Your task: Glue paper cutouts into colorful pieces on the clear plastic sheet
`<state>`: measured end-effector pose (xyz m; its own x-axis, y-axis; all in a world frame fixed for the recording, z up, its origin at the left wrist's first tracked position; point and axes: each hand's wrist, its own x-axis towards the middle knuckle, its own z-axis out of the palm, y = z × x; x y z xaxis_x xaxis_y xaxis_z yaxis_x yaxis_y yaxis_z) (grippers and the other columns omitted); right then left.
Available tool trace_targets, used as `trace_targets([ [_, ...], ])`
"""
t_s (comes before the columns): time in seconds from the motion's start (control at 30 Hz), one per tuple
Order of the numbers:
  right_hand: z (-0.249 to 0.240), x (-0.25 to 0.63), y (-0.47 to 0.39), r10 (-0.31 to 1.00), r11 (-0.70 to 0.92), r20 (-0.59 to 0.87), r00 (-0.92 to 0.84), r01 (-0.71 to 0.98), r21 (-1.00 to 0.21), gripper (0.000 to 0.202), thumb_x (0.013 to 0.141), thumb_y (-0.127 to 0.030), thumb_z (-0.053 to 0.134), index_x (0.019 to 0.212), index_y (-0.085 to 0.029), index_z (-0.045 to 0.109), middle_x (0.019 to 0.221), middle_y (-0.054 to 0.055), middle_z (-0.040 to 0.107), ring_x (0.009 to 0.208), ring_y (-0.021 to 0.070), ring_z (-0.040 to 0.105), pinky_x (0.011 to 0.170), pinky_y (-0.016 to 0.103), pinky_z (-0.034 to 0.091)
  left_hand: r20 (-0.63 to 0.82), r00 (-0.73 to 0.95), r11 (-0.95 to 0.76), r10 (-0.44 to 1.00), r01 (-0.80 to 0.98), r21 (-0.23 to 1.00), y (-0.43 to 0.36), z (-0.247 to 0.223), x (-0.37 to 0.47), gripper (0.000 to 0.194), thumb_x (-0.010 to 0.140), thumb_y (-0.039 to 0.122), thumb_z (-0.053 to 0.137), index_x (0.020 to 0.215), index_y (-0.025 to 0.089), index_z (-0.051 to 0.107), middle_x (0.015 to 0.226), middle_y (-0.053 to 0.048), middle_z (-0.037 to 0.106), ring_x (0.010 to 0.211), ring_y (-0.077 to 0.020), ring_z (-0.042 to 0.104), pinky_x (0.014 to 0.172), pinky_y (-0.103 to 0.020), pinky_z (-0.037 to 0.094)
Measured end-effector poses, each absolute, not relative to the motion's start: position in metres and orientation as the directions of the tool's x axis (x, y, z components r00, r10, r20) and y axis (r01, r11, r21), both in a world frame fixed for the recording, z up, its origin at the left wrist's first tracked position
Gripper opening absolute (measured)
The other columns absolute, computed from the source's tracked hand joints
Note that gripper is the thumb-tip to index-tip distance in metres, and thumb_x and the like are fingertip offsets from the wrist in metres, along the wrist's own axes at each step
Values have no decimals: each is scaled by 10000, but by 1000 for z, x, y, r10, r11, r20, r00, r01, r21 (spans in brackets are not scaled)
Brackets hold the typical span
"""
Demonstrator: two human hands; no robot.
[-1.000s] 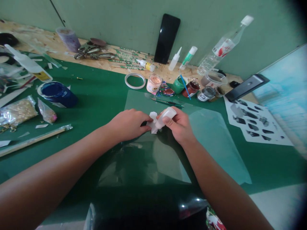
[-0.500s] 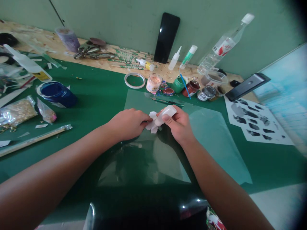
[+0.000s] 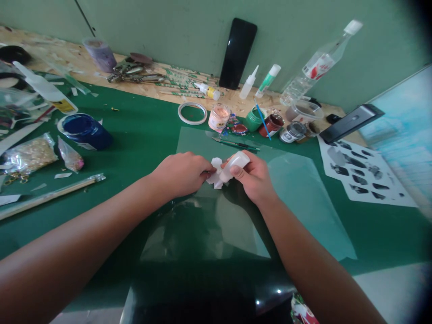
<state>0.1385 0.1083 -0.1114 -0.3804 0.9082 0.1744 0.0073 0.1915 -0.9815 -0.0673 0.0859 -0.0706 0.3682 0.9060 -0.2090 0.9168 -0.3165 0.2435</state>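
Observation:
My right hand (image 3: 254, 177) is wrapped round a small white squeeze bottle (image 3: 237, 163), tilted with its lower end toward the left. That end meets a small white piece (image 3: 216, 179) with uneven edges, which looks like paper. My left hand (image 3: 185, 174) pinches the left edge of this piece between thumb and fingers. Both hands are over a clear plastic sheet (image 3: 202, 143) on the green table. The bottle's tip is hidden. Just behind the hands lies a craft knife (image 3: 236, 143).
Behind the sheet stand a tape roll (image 3: 192, 113), open paint jars (image 3: 219, 118) and a plastic bottle (image 3: 320, 65). A blue paint jar (image 3: 86, 132) and a wooden stick (image 3: 54, 195) are at the left. A printed sheet (image 3: 364, 173) lies at the right.
The view has shifted slightly, so the table items appear a little further right. Both hands keep their hold, and the bottle's lower end covers slightly more of the white piece.

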Motion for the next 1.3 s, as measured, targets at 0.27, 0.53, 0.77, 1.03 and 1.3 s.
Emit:
trace_targets([
  [0.27, -110, 136, 108, 929, 188, 170, -329, 24, -982, 290, 790, -476, 762, 893, -219, 673, 846, 24, 726, 765, 172, 650, 708, 301, 511, -213, 420, -343, 882, 883, 321, 90, -73, -71, 360, 906, 329, 445, 1130, 417, 712, 1062, 13, 752, 942, -268, 694, 755, -364, 513],
  [0.53, -112, 136, 109, 927, 219, 202, -316, 16, -976, 269, 802, -442, 760, 916, -215, 670, 861, 23, 721, 786, 174, 657, 738, 311, 512, -219, 420, -341, 881, 883, 321, 91, -73, -72, 369, 912, 341, 434, 1155, 404, 704, 1074, 5, 750, 947, -269, 692, 774, -365, 518],
  [0.77, -112, 137, 108, 922, 229, 204, -329, 40, -973, 305, 799, -483, 751, 928, -220, 667, 877, 29, 721, 806, 187, 664, 750, 327, 527, -219, 422, -340, 880, 880, 331, 90, -72, -72, 352, 910, 339, 448, 1135, 387, 714, 1070, -4, 751, 947, -264, 690, 772, -354, 518],
  [1.03, -109, 136, 107, 917, 252, 222, -332, 51, -966, 281, 797, -464, 760, 920, -222, 686, 878, 29, 729, 811, 180, 660, 735, 310, 517, -220, 417, -340, 882, 886, 315, 90, -72, -71, 339, 915, 343, 449, 1124, 377, 713, 1064, -16, 750, 935, -266, 691, 745, -345, 511],
  [1.3, -110, 131, 106, 903, 258, 227, -364, 38, -965, 319, 787, -503, 756, 931, -226, 689, 920, 40, 738, 840, 195, 677, 770, 337, 541, -225, 414, -342, 882, 891, 299, 90, -71, -72, 321, 905, 339, 447, 1069, 353, 722, 959, -25, 751, 879, -254, 690, 706, -328, 495],
])
